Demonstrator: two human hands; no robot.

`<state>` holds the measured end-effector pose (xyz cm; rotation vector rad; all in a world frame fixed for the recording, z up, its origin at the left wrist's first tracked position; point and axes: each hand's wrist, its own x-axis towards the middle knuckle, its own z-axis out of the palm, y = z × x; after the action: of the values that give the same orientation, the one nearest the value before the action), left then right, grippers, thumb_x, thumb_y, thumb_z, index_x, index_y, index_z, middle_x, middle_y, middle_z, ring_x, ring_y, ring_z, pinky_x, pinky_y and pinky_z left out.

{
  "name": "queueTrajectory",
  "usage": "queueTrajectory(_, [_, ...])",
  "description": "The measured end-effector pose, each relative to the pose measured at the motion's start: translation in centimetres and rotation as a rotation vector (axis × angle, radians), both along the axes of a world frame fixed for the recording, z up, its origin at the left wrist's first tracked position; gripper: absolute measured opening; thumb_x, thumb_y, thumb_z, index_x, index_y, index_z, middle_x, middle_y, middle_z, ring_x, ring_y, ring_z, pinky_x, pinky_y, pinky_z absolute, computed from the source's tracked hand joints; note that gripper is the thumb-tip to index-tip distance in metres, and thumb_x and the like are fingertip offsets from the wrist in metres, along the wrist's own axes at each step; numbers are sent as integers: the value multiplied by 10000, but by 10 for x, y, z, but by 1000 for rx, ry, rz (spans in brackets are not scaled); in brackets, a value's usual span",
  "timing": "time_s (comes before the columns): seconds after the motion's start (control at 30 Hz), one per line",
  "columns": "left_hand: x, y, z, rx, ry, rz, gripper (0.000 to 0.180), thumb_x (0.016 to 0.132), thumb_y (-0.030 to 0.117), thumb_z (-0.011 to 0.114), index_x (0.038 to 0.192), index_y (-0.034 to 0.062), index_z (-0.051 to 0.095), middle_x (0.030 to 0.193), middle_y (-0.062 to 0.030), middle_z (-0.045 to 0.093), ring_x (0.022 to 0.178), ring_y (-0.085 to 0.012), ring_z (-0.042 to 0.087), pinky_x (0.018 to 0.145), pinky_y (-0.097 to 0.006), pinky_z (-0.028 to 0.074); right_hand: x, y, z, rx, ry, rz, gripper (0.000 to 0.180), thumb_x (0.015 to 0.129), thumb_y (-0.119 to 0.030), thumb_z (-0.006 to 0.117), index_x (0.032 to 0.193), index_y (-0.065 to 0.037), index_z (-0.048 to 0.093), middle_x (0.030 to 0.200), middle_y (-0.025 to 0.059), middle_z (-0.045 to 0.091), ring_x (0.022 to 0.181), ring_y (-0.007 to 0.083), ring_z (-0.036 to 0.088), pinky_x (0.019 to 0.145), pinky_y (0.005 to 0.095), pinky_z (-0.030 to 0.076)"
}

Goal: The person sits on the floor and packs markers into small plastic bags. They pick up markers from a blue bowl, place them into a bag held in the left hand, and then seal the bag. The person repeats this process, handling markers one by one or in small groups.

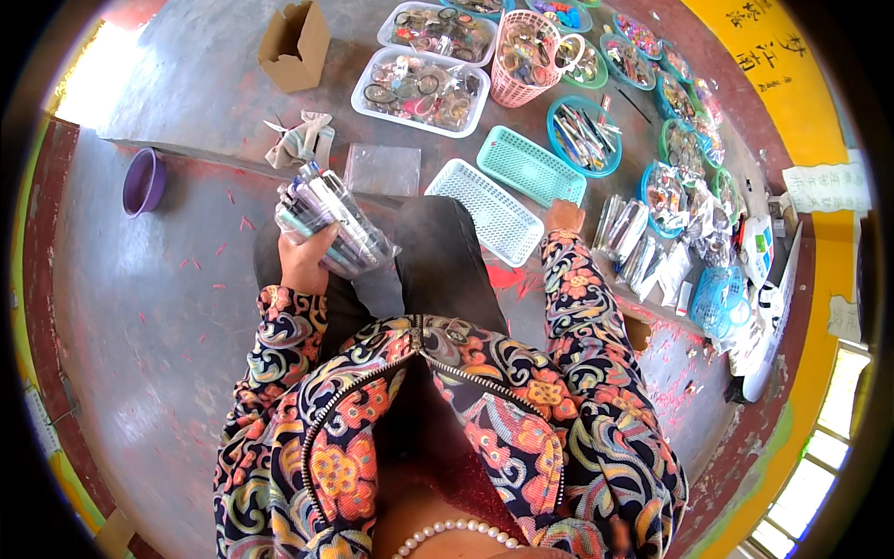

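Observation:
My left hand [305,259] is closed around a clear plastic bag of pens [345,228], held above my lap. The pens lie side by side in it, their ends toward the ledge. At the near right corner of a mint-green plastic basket [531,166] is my right hand [564,216], its fingers curled under. Whatever it grips, if anything, is hidden. A white perforated basket [486,212] lies beside the green one, to its left. Right of that hand are several bagged bundles of pens [622,228]. A round teal basket [585,136] holds loose pens.
On the ledge are a cardboard box [294,47], a crumpled cloth with scissors [303,140], a flat clear plastic sheet [384,170], white trays of small goods [419,91] and a pink basket [523,61]. A purple bowl [144,182] stands left. Several filled baskets [684,149] line the right.

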<state>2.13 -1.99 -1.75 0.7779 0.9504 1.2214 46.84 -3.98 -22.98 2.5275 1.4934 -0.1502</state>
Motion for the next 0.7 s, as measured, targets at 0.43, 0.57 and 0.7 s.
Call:
queueTrajectory(0.43, [1,2,-7,8,-58,-34,403,722,-17,601,1107,1,484,993,-75,570,901,-195,570,791,-336,462,23,-224,87,692,61,171,335,758,-137,578,1059,10,570,1083,213,564,990,332,555,811,370,467])
queueTrajectory(0.57, [10,-2,8,34,-92,-52,402,732,-32,589,1116,7,477,999,-72,567,904,-187,567,790,-330,460,-2,-282,8,1105,1799,-690,290,861,-201,501,1042,21,548,1002,112,599,966,228,566,856,361,461])
queueTrajectory(0.7, [-1,-2,-3,63,-76,-35,405,741,-45,580,1128,7,474,1013,-66,566,921,-176,561,808,-314,449,-14,-302,-40,1084,1956,-1336,280,901,-171,444,1088,18,532,1044,113,592,975,235,570,848,409,462])
